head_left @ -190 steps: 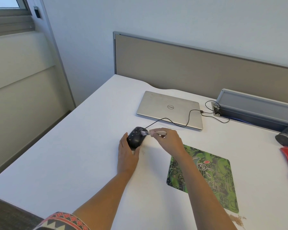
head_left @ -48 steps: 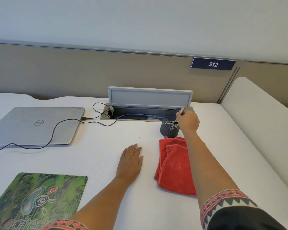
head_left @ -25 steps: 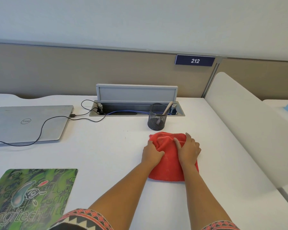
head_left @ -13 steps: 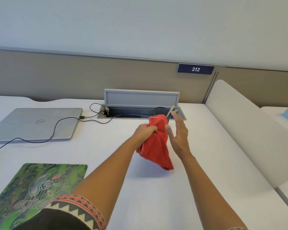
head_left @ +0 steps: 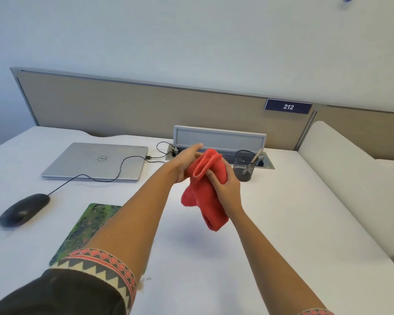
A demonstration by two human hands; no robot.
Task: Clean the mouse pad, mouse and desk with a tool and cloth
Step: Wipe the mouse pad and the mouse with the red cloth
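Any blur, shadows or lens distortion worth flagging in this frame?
Head view: motion blur smears the black computer mouse and green patterned mouse pad; the red cloth casts a soft, faint shadow on the white desk; uprights of the beige partition splay outwards, suggesting wide-angle distortion; no glare seen.

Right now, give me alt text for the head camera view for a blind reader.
A person's right hand grips a red cloth above a white desk, the left hand touching its top. A black mouse, green mouse pad, closed laptop and mesh pen cup sit nearby.
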